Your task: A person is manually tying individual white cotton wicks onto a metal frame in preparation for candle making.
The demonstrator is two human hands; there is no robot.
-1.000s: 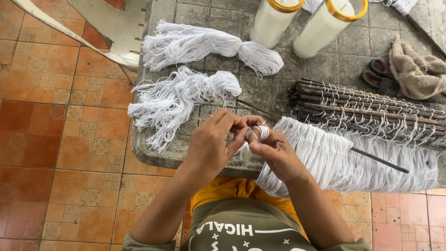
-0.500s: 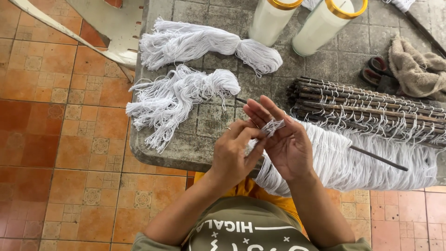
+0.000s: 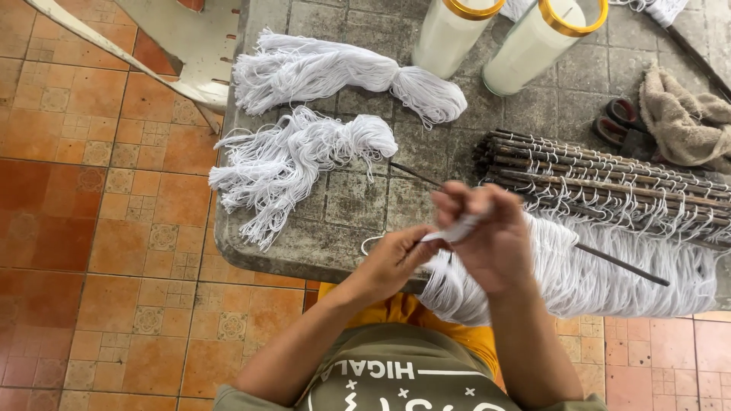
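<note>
Both hands on a small bunch of white string, at the table edge.

My left hand (image 3: 392,259) pinches one end of the string bunch (image 3: 455,227); right hand (image 3: 487,232) is closed round the other end, fingers blurred. The bunch runs btwn the two hands, w/ a thin loop hanging just left of my left hand. Under my right hand: a rod (image 3: 620,265) strung w/ hanging white strings. Beyond the hands, two loose string bundles (image 3: 304,156) on the stone table (image 3: 358,198), plus two tall candles (image 3: 525,46).
</note>
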